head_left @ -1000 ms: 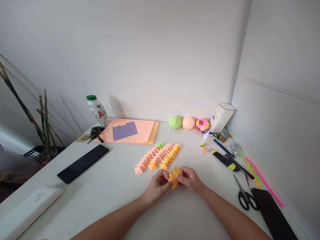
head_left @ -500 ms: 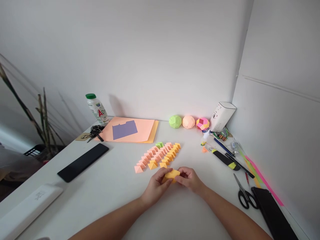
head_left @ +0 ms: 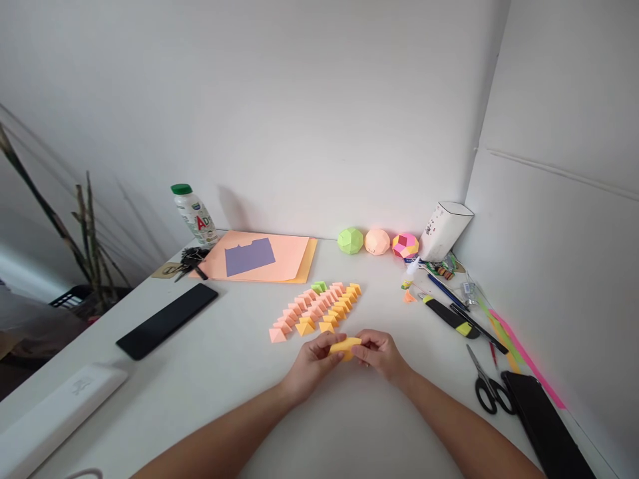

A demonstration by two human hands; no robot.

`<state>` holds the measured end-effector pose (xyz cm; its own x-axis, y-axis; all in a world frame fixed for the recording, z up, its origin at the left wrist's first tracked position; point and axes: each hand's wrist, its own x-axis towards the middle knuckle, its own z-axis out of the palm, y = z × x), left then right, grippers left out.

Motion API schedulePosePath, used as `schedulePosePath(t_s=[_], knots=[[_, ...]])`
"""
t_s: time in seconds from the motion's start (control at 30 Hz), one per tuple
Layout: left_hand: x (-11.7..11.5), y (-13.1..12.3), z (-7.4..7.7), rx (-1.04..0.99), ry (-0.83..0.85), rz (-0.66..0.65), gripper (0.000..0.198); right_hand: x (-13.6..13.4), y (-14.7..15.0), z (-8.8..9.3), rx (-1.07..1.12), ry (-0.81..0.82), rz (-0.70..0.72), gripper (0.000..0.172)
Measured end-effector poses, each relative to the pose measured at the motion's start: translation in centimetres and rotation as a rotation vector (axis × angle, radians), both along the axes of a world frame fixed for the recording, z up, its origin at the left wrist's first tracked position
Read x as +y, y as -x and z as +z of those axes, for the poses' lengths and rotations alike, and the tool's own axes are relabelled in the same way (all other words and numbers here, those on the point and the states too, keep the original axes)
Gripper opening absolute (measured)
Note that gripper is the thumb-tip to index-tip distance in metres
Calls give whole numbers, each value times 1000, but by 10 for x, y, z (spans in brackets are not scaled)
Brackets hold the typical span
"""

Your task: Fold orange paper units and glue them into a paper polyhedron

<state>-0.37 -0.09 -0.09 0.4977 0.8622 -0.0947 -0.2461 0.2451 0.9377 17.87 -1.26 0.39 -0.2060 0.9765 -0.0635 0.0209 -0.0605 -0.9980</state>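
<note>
A small piece of folded yellow-orange paper [head_left: 345, 348] is held between my two hands, just above the white table. My left hand [head_left: 315, 362] pinches its left side, thumb in front and fingers behind. At the right end, my right hand [head_left: 382, 356] grips it with the thumb and curled fingers. Beyond my hands stand rows of small folded paper pyramids: pink ones [head_left: 278, 334], orange ones [head_left: 305, 326] and a few green ones [head_left: 319, 287]. The underside of the held paper is hidden by my fingers.
Three faceted paper balls, including a green one [head_left: 350, 241], line the wall. Scissors [head_left: 492, 386], a utility knife [head_left: 449, 316], a glue bottle [head_left: 410, 271] and a black phone [head_left: 544, 419] lie right. Left are paper sheets [head_left: 292, 256], a bottle [head_left: 197, 216] and a black slab [head_left: 168, 320].
The yellow-orange paper has tilted slightly in my fingers and shows a narrower face. Both hands keep hold of it with small finger shifts; the camera view moved a little.
</note>
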Motion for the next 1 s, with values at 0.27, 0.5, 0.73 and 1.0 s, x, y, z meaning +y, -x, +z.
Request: schedulePosePath(t_s=[0.27,0.5,0.73,1.0], knots=[[-1,-1,-2,330,-323,2,26,0,0,-2,-4,-12,10,26],[-2,0,-4,342,-352,16,26,1,0,-4,63,55,-52,29],[-2,0,-2,368,-348,7,25,1,0,-2,51,38,-25,26],[-2,0,0,356,-340,22,27,1,0,-2,51,24,-27,27]])
